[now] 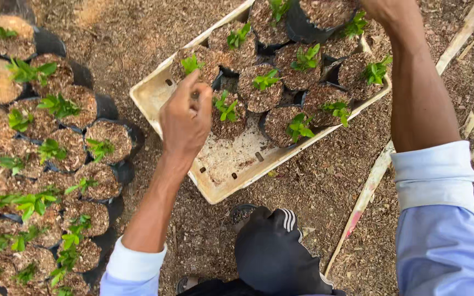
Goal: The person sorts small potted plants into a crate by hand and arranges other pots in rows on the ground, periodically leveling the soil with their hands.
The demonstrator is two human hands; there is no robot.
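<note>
Left of the left hand (185, 121), seedling bags (56, 164) stand packed in tight rows on the mulch ground (314, 186), each propping its neighbour upright. The left hand's fingers are drawn together, pinching the rim of a near-corner seedling bag (196, 66) in the cream tray (154, 96), which corrals the rest. Farther right, the right hand (385, 8) reaches past the tray's far bags (303, 60); its fingers are out of view, so I cannot tell its grip.

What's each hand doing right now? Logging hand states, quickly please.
Left hand: fingers pinched, over small black soil-filled seedling bag; grip unclear.
Right hand: out of frame.
</note>
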